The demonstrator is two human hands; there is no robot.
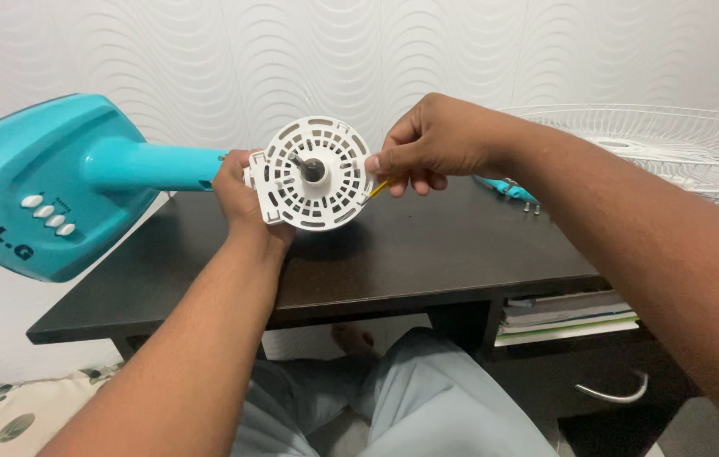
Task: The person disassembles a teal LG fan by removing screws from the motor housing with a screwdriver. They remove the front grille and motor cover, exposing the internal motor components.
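Above the table [427,254] back edge, left hand [237,190] grips the white motor housing [315,173]; right hand [427,144] pinches a yellow tool [379,188] at its right rim.

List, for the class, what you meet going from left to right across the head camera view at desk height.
Turquoise fan base → left hand → white round motor cover → right hand → turquoise plug → white wire fan guard.

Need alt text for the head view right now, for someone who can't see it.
Both hands grip a white slotted fan motor cover above a dark desk: left hand behind it, right hand pinching its rim. Its turquoise fan stand lies leftward.
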